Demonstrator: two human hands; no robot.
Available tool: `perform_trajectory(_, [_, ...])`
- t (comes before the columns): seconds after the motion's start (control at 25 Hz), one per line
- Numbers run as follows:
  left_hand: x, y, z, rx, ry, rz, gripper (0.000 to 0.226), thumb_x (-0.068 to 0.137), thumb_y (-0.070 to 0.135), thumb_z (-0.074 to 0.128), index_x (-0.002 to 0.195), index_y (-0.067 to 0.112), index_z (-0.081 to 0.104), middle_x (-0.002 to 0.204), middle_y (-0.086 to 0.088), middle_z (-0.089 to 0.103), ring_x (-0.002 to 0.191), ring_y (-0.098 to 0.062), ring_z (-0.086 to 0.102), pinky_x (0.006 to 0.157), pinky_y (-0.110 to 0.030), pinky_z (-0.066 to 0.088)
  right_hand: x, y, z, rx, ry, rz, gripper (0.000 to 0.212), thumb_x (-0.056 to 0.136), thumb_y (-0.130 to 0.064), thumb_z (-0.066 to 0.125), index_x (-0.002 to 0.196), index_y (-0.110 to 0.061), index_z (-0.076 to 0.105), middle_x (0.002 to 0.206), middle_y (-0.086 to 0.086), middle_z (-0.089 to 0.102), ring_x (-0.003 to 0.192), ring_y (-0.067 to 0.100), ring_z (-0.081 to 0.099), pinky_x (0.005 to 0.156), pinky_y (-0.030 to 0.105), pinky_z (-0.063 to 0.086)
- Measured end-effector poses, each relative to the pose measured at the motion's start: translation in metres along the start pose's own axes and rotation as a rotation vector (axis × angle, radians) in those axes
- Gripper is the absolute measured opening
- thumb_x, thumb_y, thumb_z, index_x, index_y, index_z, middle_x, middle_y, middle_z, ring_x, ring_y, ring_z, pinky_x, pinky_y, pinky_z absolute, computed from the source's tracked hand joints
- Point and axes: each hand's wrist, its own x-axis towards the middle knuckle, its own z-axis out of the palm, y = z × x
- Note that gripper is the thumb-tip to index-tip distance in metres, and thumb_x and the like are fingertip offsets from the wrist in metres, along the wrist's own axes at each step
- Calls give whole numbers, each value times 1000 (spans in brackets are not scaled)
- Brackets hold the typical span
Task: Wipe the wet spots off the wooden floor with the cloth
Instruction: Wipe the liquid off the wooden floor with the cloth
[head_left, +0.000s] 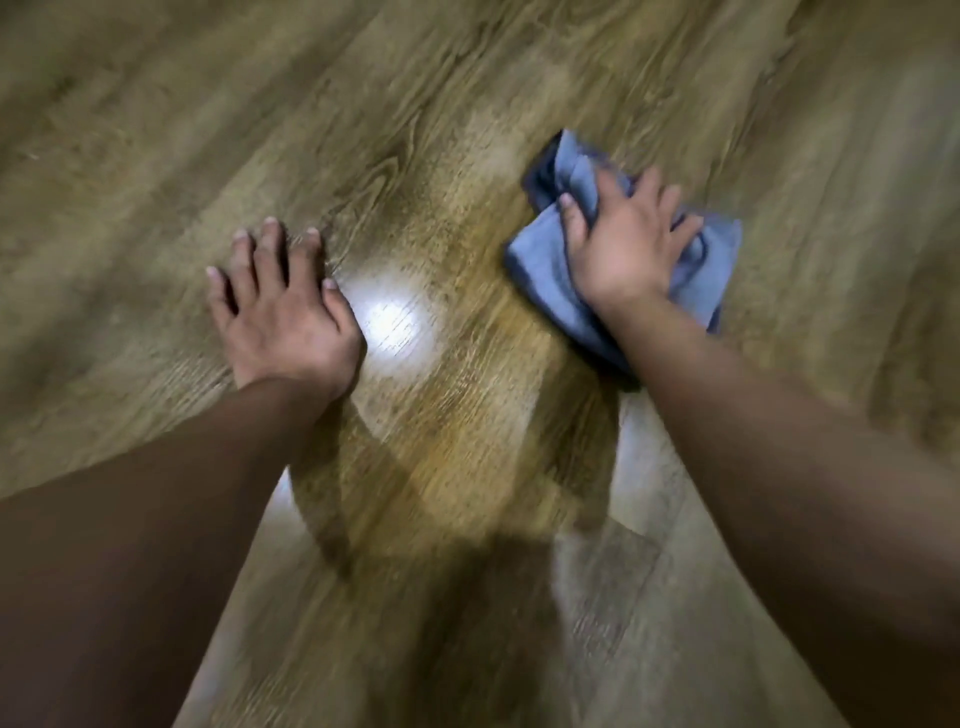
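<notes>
My right hand is down on the cloth, fingers spread over the bunched blue fabric, thumb tucked into a fold near its middle, so the grip is pressing and partly pinching the cloth flat to the floor. My left hand is planted on bare wood, fingers straight and spread, holding nothing, just propping me up.

Here's what matters: the sheen, a bright glare on the boards, sits between my two hands, touching the thumb side of my left hand and well to the left of the cloth. I can't tell for sure whether it's water or only a lamp reflecting; the picture is smeared. Around it and nearer me the wood looks darker, and I'd judge that could be damp, though part of it is my own shadow.

So from the cloth, the work lies leftward and a little toward me. The cloth's long side runs from its far corner down toward my right wrist, broadside to that path, which suits a sweep. The right hand has the cloth, so it should do the sweep. My left hand borders the sheen and may need to shift
</notes>
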Motion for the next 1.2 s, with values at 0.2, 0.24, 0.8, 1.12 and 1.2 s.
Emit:
perform_trajectory(0.2, [6,8,-23,32,-253,-38,71,97,55,15,161,24,17,171,-8,2,157,-29,-5,120,-66,-5,-184,-11,-10,31,27,-194,54,92,-58,47,143,-40,47,112,9,49,102,30,41,100,55,29])
perform_trajectory(0.24, [0,19,-28,55,-360,-12,77,95,65,10,162,28,8,171,-5,-9,156,-27,-15,114,-73,-14,-233,-8,-11,41,-5,-238,57,90,-56,49,144,-40,45,113,7,48,102,30,42,103,56,28])
perform_trajectory(0.8, [-58,109,-22,92,-925,138,92,83,89,31,125,64,-46,132,16,-65,131,-27,-56,95,-86,-12,-198,111,-27,22,-111,-546,57,91,-59,55,144,-42,46,121,8,52,99,31,43,92,52,30])
perform_trajectory(1.12, [-59,110,-22,71,-926,121,91,76,92,30,128,68,-41,122,23,-69,109,-17,-66,93,-84,-17,20,106,-12,18,-34,39,55,95,-63,35,143,-39,46,134,13,47,121,37,41,100,54,24])
perform_trajectory(1.2, [-60,110,-23,67,-921,132,92,77,93,30,130,67,-39,122,22,-69,109,-18,-65,93,-84,-17,-2,96,-14,21,-22,55,54,95,-61,38,145,-40,45,132,12,47,120,35,41,103,53,23])
